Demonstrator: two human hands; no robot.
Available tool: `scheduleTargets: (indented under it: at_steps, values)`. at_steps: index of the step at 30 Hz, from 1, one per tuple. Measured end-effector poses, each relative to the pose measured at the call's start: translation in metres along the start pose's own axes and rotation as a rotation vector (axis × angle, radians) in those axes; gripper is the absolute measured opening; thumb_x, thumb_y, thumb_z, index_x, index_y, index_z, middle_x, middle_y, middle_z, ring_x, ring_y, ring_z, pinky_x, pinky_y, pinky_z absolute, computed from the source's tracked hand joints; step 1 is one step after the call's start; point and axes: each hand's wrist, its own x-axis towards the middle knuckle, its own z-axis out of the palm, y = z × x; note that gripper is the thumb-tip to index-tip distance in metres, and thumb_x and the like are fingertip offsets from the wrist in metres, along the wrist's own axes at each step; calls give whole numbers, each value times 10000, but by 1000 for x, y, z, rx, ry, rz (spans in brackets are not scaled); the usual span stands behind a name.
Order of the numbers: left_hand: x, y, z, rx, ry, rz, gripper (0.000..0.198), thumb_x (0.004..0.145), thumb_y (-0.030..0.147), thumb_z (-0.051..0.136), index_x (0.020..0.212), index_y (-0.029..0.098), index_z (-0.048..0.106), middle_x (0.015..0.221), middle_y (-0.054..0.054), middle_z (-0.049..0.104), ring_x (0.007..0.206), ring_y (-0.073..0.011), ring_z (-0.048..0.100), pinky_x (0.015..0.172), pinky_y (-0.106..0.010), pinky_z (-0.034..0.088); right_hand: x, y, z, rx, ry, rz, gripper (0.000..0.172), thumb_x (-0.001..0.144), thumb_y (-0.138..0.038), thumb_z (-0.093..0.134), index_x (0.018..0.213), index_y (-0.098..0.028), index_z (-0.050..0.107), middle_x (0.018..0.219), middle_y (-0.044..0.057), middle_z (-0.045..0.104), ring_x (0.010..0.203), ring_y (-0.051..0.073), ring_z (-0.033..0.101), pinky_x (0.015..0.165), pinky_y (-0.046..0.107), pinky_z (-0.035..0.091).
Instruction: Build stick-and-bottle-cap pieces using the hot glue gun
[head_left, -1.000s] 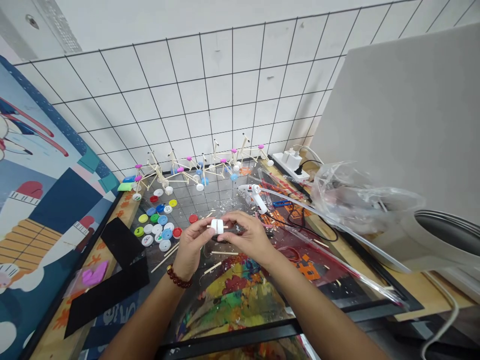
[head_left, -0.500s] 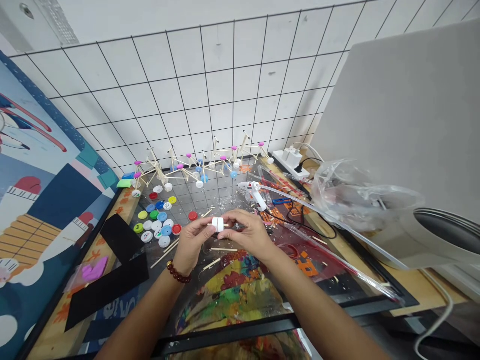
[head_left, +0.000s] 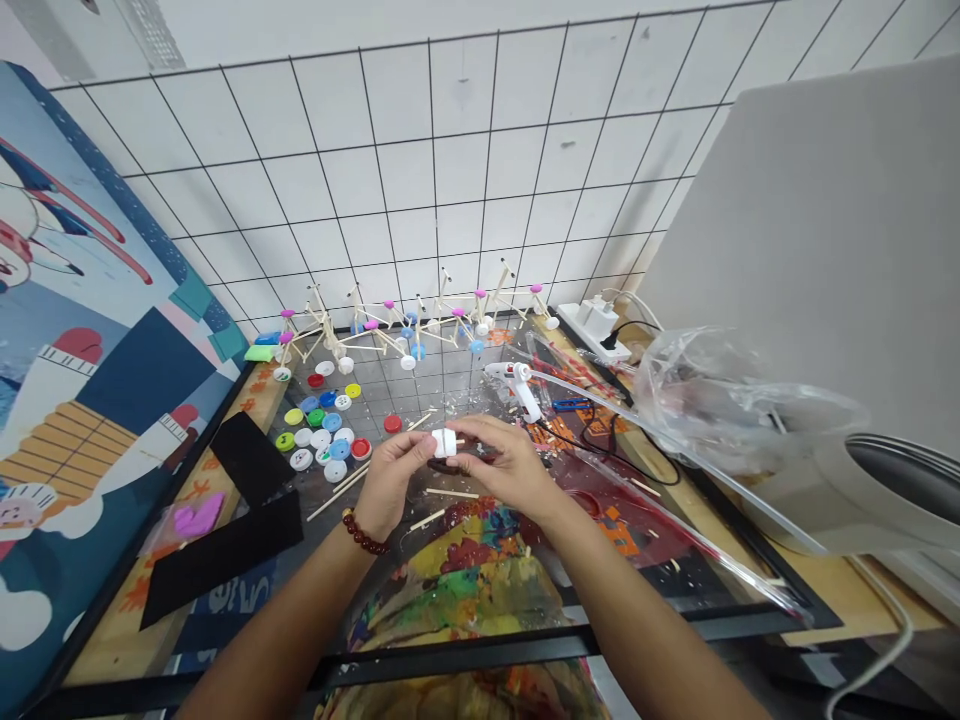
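A pair of white bottle caps (head_left: 444, 443), set face to face, is pinched between my two hands above the table. My left hand (head_left: 394, 478) grips them from the left, thumb and fingertips closed on the rim. From the right, my right hand (head_left: 504, 462) closes thumb and fingers around the other side, where a short bit of wooden stick pokes out of the caps. Just beyond my left hand lies a red bottle cap (head_left: 392, 424). Loose wooden sticks (head_left: 451, 493) rest on the table below my hands.
Several coloured caps (head_left: 328, 419) lie at left, near black strips (head_left: 253, 460). Stick models with cap wheels (head_left: 407, 362) line the wall. A white glue gun (head_left: 521, 388) stands beyond my right hand. A power strip (head_left: 592, 332) and plastic bag (head_left: 697, 375) are at right.
The view has shifted slightly, so the scene sits further right. The white caps have tilted a little in my fingers, and the stick's left end no longer shows.
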Motion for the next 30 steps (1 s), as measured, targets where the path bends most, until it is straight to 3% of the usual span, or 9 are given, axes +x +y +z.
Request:
scheduleTargets:
  at_steps: [5, 11, 14, 18, 21, 30]
  values:
    - [0, 1, -2, 26, 91, 151, 318, 757, 442, 746, 937, 181, 744, 967, -73, 718, 937, -206, 632, 895, -337, 468, 1, 1, 1, 69, 70, 111, 288, 819, -309, 731, 1092, -222, 701, 943, 46, 720, 797, 158, 669, 757, 294, 548]
    - [-2, 2, -6, 252, 44, 397, 184, 743, 272, 769, 911, 203, 737, 1014, -74, 679, 1028, -223, 609, 968, -346, 454, 1, 2, 3, 75, 105, 169, 257, 780, -313, 762, 1016, -216, 729, 845, 20, 717, 718, 148, 643, 695, 274, 519]
    - [-2, 3, -5, 240, 38, 374, 240, 727, 261, 776, 957, 202, 739, 1056, -87, 686, 1059, -240, 617, 987, -365, 460, 1, 2, 5, 77, 104, 190, 237, 786, -321, 753, 999, -217, 736, 815, 13, 712, 699, 146, 639, 682, 273, 517]
    - [-1, 4, -4, 190, -72, 293, 396, 694, 239, 801, 1082, 203, 725, 1165, -103, 688, 1120, -258, 618, 1021, -406, 468, 1, 1, 6, 107, 54, 172, 244, 829, -318, 710, 1055, -228, 724, 908, 26, 728, 765, 152, 658, 735, 288, 533]
    - [0, 2, -5, 182, -86, 264, 384, 704, 246, 797, 1079, 203, 732, 1154, -99, 701, 1086, -249, 643, 1018, -419, 482, 1, 0, 5, 90, 23, 124, 262, 868, -319, 669, 1116, -244, 705, 980, 40, 726, 854, 165, 668, 792, 305, 537]
    - [-2, 2, -3, 276, -89, 387, 296, 803, 259, 711, 1099, 251, 736, 1169, -82, 637, 1070, -226, 635, 945, -356, 530, 1, -2, 2, 21, -10, 69, 262, 912, -300, 615, 1157, -239, 682, 1039, 63, 716, 939, 189, 665, 830, 329, 528]
